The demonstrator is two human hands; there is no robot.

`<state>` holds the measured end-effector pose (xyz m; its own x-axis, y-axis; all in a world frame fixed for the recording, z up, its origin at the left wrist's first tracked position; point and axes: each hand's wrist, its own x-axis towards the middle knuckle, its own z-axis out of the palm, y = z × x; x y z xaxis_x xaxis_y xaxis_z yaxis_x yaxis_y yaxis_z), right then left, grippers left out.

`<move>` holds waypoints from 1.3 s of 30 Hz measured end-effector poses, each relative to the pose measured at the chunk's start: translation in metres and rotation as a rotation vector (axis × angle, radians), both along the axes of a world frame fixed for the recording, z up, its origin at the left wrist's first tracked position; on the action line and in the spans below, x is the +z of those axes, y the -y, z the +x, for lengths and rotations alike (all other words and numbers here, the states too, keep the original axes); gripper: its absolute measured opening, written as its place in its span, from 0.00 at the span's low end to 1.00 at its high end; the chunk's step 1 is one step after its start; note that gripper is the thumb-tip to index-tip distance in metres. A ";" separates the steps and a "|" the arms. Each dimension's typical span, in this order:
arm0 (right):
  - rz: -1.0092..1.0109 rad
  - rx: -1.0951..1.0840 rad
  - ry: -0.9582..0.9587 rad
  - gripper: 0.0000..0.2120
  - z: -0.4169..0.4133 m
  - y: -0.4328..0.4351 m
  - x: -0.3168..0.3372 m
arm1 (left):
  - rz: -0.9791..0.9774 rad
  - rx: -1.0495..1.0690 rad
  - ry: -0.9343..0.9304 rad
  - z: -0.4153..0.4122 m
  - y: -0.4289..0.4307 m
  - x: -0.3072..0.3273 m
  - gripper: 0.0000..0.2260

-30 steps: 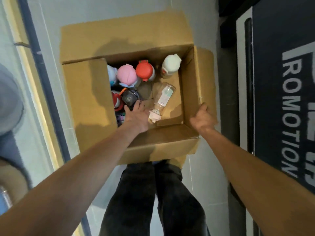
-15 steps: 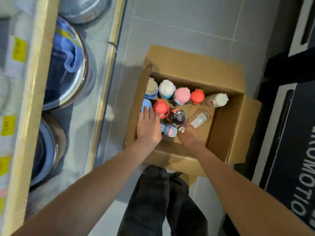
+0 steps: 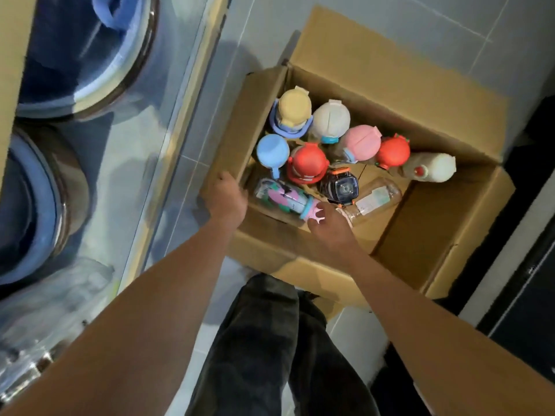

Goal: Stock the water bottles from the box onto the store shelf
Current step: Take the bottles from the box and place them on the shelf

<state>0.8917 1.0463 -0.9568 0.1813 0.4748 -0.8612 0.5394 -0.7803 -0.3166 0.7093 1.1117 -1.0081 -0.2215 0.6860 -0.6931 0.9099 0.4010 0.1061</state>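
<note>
Grey tiled floor, with the store shelf along the left. Open cardboard box on the floor beside it. Water bottles stand capped in the box's far-left part: yellow, white, pink, blue, red. Patterned bottle lies along the near wall. Left hand holds the box's left wall, fingers folded over its rim. Right hand fingers curl round the patterned bottle's pink cap.
</note>
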 end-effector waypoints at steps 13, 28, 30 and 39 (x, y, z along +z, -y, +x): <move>-0.114 -0.310 -0.005 0.18 0.048 0.030 0.002 | 0.129 0.193 -0.024 0.029 0.010 0.022 0.33; -0.137 -0.878 -0.090 0.23 0.129 0.084 -0.044 | -0.319 -0.170 0.573 0.207 0.099 -0.016 0.21; -0.112 -0.977 -0.090 0.24 0.134 0.090 -0.079 | -0.256 -0.251 0.567 0.222 0.099 -0.049 0.24; 0.010 -1.279 -0.276 0.19 0.142 0.077 -0.188 | -0.179 -0.408 0.471 0.238 0.096 -0.146 0.36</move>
<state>1.0339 0.9693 -1.1450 0.3252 0.1051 -0.9398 -0.6606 -0.6859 -0.3053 0.9469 1.0155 -1.1546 0.3886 0.5157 -0.7636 0.8651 0.0812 0.4950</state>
